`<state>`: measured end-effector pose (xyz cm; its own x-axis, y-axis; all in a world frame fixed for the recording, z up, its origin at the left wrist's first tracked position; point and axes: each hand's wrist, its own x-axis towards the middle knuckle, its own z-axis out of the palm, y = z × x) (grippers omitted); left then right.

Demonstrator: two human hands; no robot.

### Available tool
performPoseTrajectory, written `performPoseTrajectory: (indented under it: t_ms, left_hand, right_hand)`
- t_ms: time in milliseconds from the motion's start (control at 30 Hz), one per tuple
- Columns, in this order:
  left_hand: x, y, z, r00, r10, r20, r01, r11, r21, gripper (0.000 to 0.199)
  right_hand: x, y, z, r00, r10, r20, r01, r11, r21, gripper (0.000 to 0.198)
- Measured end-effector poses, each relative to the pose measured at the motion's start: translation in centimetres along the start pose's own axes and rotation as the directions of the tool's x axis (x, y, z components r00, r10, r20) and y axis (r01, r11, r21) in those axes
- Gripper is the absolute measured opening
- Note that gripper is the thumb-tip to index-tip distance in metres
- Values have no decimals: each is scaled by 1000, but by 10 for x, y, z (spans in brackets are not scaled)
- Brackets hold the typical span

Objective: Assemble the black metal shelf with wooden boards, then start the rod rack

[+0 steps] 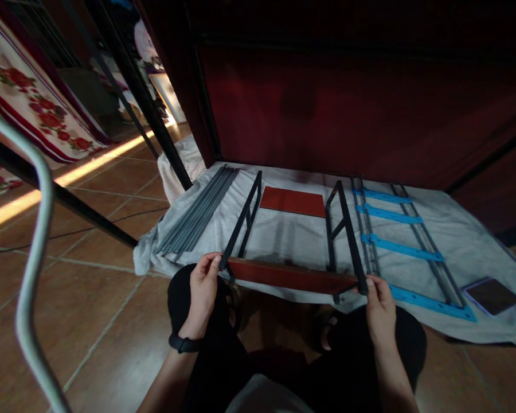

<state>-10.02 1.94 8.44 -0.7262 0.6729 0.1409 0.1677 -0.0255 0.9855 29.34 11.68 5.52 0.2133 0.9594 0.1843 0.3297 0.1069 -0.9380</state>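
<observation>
1. Head view, far left: a bent pale tube (47, 189) rises close to us; if we swing the left elbow wide, we could knock it.
2. On the grey cloth (279, 241), grey rods (200, 211) lie side by side, just left of the work; they could roll or spread if our knee or sleeve drags the cloth.
3. Our left hand (205, 281) pinches the near corner of the left black frame (241, 221). A fingertip grip like this could slip, letting that side lean or drop.
4. Between the two frames, near our knees, a red-brown board (292, 276) spans the gap. We cannot see how it is fixed; if the joints are loose, pulling our hands apart could free an end, and lifting unevenly could twist it.
5. Beyond it, a loose red panel (292, 202) lies between the frames' far parts; a sideways shift could make a leg catch its edge.
6. Our right hand (379, 292) grips the near corner of the right black frame (350, 235). Close outside it lie blue strips (402, 247); pushing right could snag them.
7. Far right, a phone-like device (492, 296) sits near the cloth's edge; a tugged cloth could send it off.
</observation>
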Motion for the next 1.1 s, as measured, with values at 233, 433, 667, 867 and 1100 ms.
performPoseTrajectory:
  t_ms: [233, 433, 667, 867, 1100]
  left_hand:
    - [0, 0, 0, 1000, -5, -6, 5, 1000, 26, 31]
    - [1, 0, 0, 1000, -26, -3, 26, 1000, 16, 32]
    - [1, 0, 1, 1000, -20, -6, 20, 999, 27, 29]
    - [2, -2, 4, 1000, 1, -14, -1, 1000, 13, 23]
    - [8, 3, 12, 1000, 12, -10, -13, 999, -32, 16]
  right_hand:
    - [2, 5, 0, 999, -45, -22, 44, 997, -62, 38]
    - [2, 4, 2, 1000, 8, -4, -9, 999, -31, 43]
    - [1, -2, 2, 1000, 3, -10, -3, 1000, -28, 41]
    - [5, -3, 3, 1000, -11, -12, 10, 996, -89, 46]
    - [4, 0, 3, 1000, 2, -14, -3, 995, -101, 48]
